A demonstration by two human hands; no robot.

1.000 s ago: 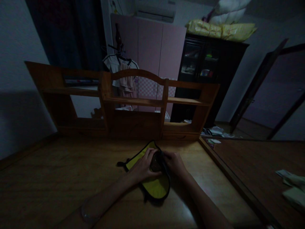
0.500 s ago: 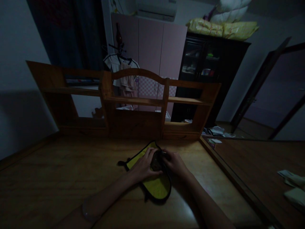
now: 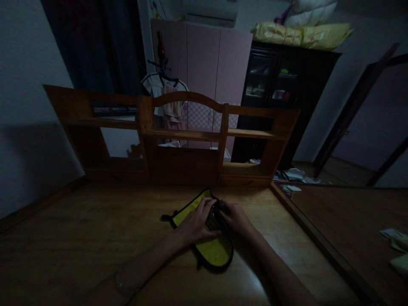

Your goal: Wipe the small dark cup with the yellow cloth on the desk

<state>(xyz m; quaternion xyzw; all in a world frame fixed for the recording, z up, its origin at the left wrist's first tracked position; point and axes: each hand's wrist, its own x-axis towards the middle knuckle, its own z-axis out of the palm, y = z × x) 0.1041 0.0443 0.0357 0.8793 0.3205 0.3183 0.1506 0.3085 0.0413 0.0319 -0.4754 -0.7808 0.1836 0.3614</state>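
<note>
A yellow fabric piece with dark edging (image 3: 217, 254) lies on the wooden tabletop, with a short dark tab at its left corner. Over it, my left hand (image 3: 196, 222) is curled around a small dark shiny object (image 3: 212, 217), thumb below and fingers above. My right hand (image 3: 236, 217) is closed at the upper right side of that object, its fingertips pressed against the dark part there. Dim light and the fingers hide what kind of object it is and exactly what the right fingertips grip.
A wooden shelf unit (image 3: 183, 135) stands along the back of the tabletop (image 3: 105, 225). A raised wooden edge (image 3: 306, 229) runs down the right side, with a brown surface beyond it. Pale papers or cloths (image 3: 397, 238) lie at the far right.
The view has shifted slightly, so the scene sits a little further right. Both hands stay at the dark object, with only slight finger movement.
</note>
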